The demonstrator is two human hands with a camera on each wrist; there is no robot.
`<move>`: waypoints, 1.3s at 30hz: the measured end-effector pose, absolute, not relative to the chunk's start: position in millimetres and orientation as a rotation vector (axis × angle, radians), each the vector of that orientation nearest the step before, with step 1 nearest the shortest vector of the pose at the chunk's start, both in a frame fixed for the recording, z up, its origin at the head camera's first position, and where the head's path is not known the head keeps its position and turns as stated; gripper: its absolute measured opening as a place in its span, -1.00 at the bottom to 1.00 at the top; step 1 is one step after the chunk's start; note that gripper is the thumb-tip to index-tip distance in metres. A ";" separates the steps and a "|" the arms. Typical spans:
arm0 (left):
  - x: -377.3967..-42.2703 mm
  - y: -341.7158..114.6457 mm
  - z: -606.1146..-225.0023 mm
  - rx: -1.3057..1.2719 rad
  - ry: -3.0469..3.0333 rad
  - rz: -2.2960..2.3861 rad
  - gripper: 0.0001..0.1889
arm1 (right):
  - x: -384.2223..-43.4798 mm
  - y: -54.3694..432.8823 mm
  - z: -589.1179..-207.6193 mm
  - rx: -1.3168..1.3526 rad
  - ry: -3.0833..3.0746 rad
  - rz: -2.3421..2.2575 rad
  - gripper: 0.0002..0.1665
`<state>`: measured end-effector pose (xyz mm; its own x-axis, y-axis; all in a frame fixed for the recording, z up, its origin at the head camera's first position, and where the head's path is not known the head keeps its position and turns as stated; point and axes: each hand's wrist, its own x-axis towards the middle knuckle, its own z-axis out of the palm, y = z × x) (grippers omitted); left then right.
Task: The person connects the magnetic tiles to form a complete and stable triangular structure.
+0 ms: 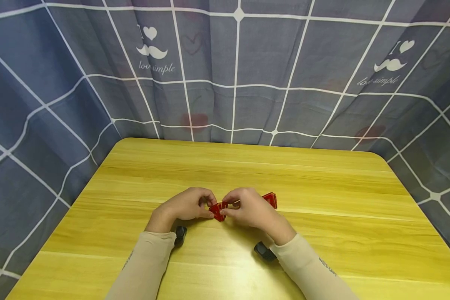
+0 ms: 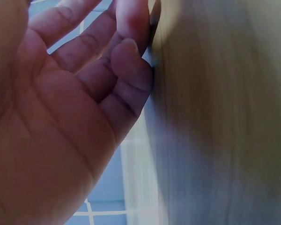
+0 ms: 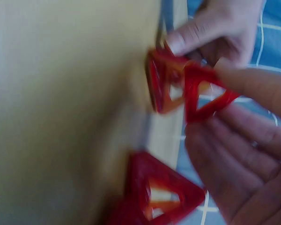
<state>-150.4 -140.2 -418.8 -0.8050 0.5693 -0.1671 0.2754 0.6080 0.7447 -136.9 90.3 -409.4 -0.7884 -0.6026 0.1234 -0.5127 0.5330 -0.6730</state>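
Two red triangular pieces with cut-out middles meet between the hands above the table. In the right wrist view, the right hand [image 3: 243, 145] pinches one red triangular piece [image 3: 191, 96] between thumb and fingers. Beside it, the left hand [image 3: 220, 33] has its thumb on the other red-and-orange triangular piece [image 3: 155, 84]. The head view shows the left hand [image 1: 189, 204] gripping the left end of the small red cluster [image 1: 217, 211], opposite the right hand [image 1: 249, 208]. The left wrist view shows curled fingers and thumb close to the tabletop; the piece there is hidden.
Another red triangular piece [image 3: 185, 192], partly hidden in the head view [image 1: 271, 200], lies just right of the right hand. The wooden table [image 1: 322, 179] ends at a grey-blue checked curtain [image 1: 266, 54] behind and at both sides. Each wrist bears a black camera [image 1: 265, 251].
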 end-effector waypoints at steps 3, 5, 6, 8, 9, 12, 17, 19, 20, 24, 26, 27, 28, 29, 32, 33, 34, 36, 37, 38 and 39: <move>-150.4 -141.1 -419.5 0.683 2.441 1.043 -0.82 | -132.2 83.3 -415.4 -0.931 2.692 -1.028 -0.86; -150.3 -141.3 -419.6 0.692 2.439 1.046 -0.83 | -130.0 80.3 -417.6 -0.894 2.701 -1.034 -0.85; -150.5 -141.5 -419.7 0.698 2.437 1.049 -0.84 | -129.1 79.1 -418.6 -0.871 2.700 -1.048 -0.85; -150.5 -141.7 -419.7 0.703 2.437 1.049 -0.85 | -127.5 76.8 -420.2 -0.840 2.690 -1.082 -0.84; -150.3 -141.8 -419.7 0.702 2.437 1.048 -0.85 | -126.5 75.8 -420.8 -0.828 2.688 -1.095 -0.84; -150.9 -141.6 -419.7 0.705 2.435 1.045 -0.86 | -123.2 74.7 -422.8 -0.798 2.704 -1.109 -0.83; -151.4 -143.6 -419.0 0.717 2.424 1.035 -0.86 | -119.2 74.9 -425.5 -0.747 2.725 -1.147 -0.82; -151.4 -144.6 -418.8 0.726 2.420 1.037 -0.86 | -118.7 75.6 -426.2 -0.739 2.730 -1.161 -0.81; -151.3 -145.1 -418.9 0.731 2.418 1.040 -0.86 | -118.5 76.1 -426.9 -0.738 2.732 -1.165 -0.80; -151.0 -145.1 -420.2 0.741 2.423 1.052 -0.89 | -118.2 77.3 -428.9 -0.725 2.716 -1.185 -0.77; -151.1 -144.7 -421.1 0.747 2.428 1.056 -0.91 | -118.1 77.3 -429.6 -0.715 2.703 -1.199 -0.76; -151.2 -144.5 -421.4 0.749 2.432 1.058 -0.92 | -118.1 77.2 -429.6 -0.711 2.697 -1.207 -0.75; -151.5 -144.3 -421.8 0.754 2.438 1.059 -0.93 | -118.1 77.1 -429.5 -0.715 2.695 -1.212 -0.75; -151.7 -144.2 -422.0 0.758 2.444 1.060 -0.94 | -118.0 76.9 -429.2 -0.710 2.695 -1.216 -0.74; -152.0 -144.1 -422.1 0.763 2.457 1.058 -0.95 | -117.8 76.5 -428.4 -0.703 2.695 -1.219 -0.74; -152.2 -144.4 -422.2 0.765 2.454 1.060 -0.94 | -117.9 76.6 -428.5 -0.703 2.696 -1.217 -0.74; -152.2 -144.5 -422.0 0.763 2.450 1.059 -0.92 | -118.0 76.6 -428.7 -0.702 2.696 -1.214 -0.74; -151.5 -143.6 -421.3 0.763 2.445 1.057 -0.91 | -118.3 76.7 -429.3 -0.696 2.689 -1.217 -0.74; -151.0 -142.8 -421.0 0.767 2.444 1.056 -0.91 | -118.3 76.8 -429.6 -0.697 2.687 -1.217 -0.74; -150.5 -141.9 -420.8 0.769 2.446 1.051 -0.91 | -118.5 76.9 -430.1 -0.698 2.687 -1.215 -0.74; -149.8 -140.7 -420.2 0.771 2.448 1.045 -0.91 | -118.5 77.1 -430.7 -0.699 2.685 -1.217 -0.74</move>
<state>-149.8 -140.7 -420.2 -0.7827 0.6113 -0.1171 0.3381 0.5755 0.7446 -118.5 77.1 -430.7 -0.8874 -0.4530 0.0856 -0.3630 0.5720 -0.7356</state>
